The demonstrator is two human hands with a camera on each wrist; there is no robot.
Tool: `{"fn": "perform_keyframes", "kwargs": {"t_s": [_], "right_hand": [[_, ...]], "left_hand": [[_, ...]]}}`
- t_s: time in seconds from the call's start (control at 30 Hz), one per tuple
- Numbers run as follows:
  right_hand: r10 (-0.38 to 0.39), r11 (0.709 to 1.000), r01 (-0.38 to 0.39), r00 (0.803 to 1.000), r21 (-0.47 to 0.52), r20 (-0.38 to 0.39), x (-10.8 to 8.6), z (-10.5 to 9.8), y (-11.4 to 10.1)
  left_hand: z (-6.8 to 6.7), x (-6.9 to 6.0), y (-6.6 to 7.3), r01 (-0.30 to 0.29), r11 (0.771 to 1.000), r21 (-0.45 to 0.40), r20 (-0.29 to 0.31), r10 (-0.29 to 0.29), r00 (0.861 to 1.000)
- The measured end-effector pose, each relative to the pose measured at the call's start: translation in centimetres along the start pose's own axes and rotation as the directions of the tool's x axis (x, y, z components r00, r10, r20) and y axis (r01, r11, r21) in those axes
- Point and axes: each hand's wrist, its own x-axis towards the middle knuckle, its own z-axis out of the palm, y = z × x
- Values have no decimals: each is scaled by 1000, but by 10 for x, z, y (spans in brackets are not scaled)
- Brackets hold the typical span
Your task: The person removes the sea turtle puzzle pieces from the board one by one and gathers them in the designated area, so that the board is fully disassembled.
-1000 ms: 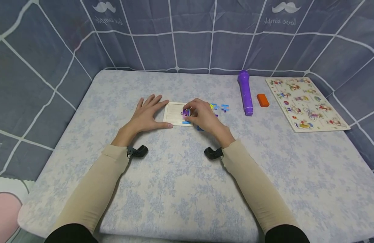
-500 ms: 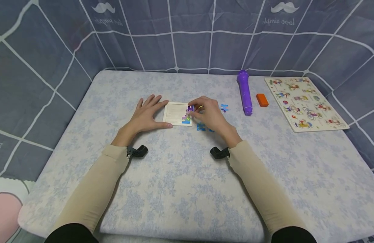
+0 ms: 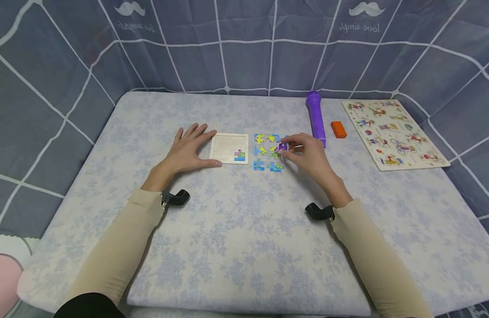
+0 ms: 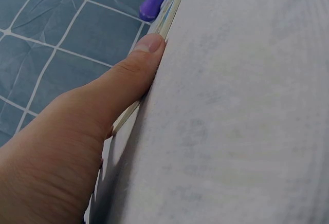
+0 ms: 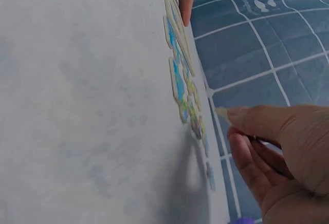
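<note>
My left hand (image 3: 189, 152) lies spread at the left side of a small wooden puzzle tray (image 3: 229, 162), its thumb along the near edge and forefinger at the far left corner. In the left wrist view the thumb of that hand (image 4: 103, 100) rests against the tray's edge (image 4: 176, 5). A joined patch of puzzle (image 3: 239, 155) sits in the tray's near right corner. My right hand (image 3: 308, 154) pinches a purple puzzle piece (image 3: 282, 147) over the loose pieces (image 3: 259, 165) right of the tray. In the right wrist view, the held piece (image 5: 221, 112) shows edge-on between thumb and fingers.
Behind the right hand lies a purple microphone-shaped stick (image 3: 316, 117), with an orange block (image 3: 338, 130) beside it. A large picture board (image 3: 393, 134) lies at the back right. A grey checked curtain (image 3: 244, 66) hangs behind the cloth-covered table (image 3: 228, 247).
My right hand has moved from the tray to the right, carrying the purple piece away from the tray and uncovering the loose pieces. The left hand has stayed at the tray.
</note>
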Motion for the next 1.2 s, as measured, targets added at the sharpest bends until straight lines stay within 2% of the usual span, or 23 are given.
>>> {"fn": "perform_keyframes", "kwargs": {"t_s": [0.17, 0.27, 0.63, 0.97, 1.2], "right_hand": [[55, 998, -56, 998, -31, -34, -8, -4, 10], [56, 997, -58, 998, -45, -40, -9, -5, 13], [0, 978, 4, 1000, -210, 22, -10, -4, 20], [-23, 961, 31, 999, -274, 34, -7, 0, 22], [-17, 963, 25, 999, -269, 32, -9, -1, 21]], "left_hand": [[-1, 1, 0, 0, 1000, -4, 6, 0, 1000], [-2, 0, 1, 2, 1000, -2, 4, -2, 1000], [-3, -1, 2, 1, 1000, -6, 2, -1, 1000], [-2, -2, 0, -3, 1000, -1, -11, 3, 1000], [-1, -1, 0, -9, 1000, -6, -17, 9, 1000]]}}
